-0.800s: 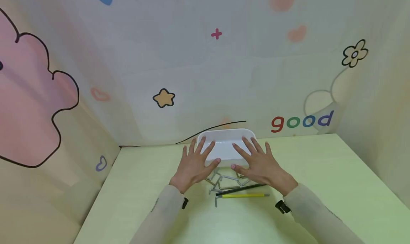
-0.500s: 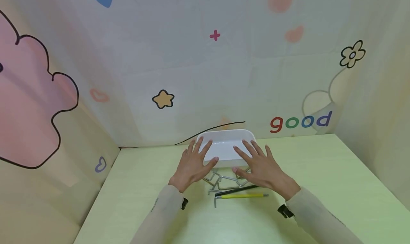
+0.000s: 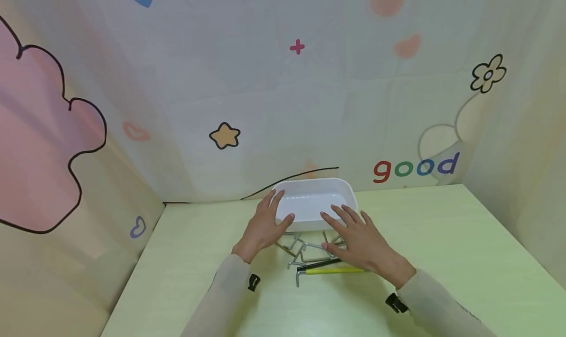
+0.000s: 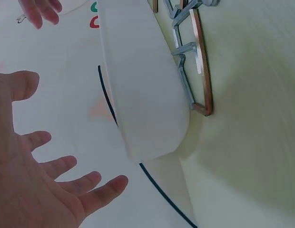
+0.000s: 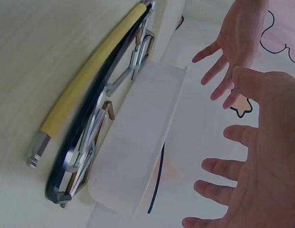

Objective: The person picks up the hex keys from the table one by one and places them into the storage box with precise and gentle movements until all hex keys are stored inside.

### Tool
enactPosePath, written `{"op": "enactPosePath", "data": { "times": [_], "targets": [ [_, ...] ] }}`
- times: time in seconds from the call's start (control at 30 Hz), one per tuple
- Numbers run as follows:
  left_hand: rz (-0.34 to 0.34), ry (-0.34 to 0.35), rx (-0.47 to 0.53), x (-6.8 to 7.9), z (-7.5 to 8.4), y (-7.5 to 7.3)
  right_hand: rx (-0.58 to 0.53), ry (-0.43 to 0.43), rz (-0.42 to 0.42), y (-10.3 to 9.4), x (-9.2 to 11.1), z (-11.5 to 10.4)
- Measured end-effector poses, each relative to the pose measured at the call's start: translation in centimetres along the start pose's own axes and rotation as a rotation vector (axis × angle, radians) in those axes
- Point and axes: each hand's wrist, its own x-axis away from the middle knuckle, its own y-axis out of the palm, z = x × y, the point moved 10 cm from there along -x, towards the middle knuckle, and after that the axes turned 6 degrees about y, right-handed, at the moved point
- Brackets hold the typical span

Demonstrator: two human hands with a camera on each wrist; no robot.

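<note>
My left hand (image 3: 261,229) hovers at the left end of a white rectangular tray (image 3: 309,225), fingers spread and relaxed, holding nothing. Over the tray's front right corner is my right hand (image 3: 364,241), also with loosely spread fingers and nothing in them. In the right wrist view both palms appear above the tray, apart from it. Just in front of the tray lies a loose pile of L-shaped hex keys (image 5: 103,121), some silver, some copper-coloured. Nearest me are a black hex key (image 3: 316,265) and a yellow-sleeved hex key (image 3: 333,271), whose right end is partly hidden by my right hand.
A pale wooden table (image 3: 190,278) carries everything. Behind it hangs a light curtain (image 3: 274,106) printed with hearts, a star and coloured letters, close to the tray's back edge. More curtain stands along both sides.
My right hand has drawn back slightly toward me, uncovering more of the tray's right end. My left hand has turned and its fingers have come closer together. The hex keys look unmoved.
</note>
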Motion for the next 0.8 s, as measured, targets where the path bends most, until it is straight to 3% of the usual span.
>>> {"op": "enactPosePath", "data": {
  "times": [0.17, 0.37, 0.8],
  "targets": [
    [0.037, -0.044, 0.144, -0.3, -1.0, 0.2, 0.001, -0.025, 0.003, 0.3, 0.5, -0.6],
    [0.114, -0.115, 0.340, -0.8, -3.3, 0.4, 0.011, -0.045, 0.002, 1.0, 1.0, -1.0],
    [0.181, -0.274, 0.523, -1.0, -7.1, 1.5, 0.040, -0.110, -0.047, 2.8, 1.9, -2.2]
  ]
}}
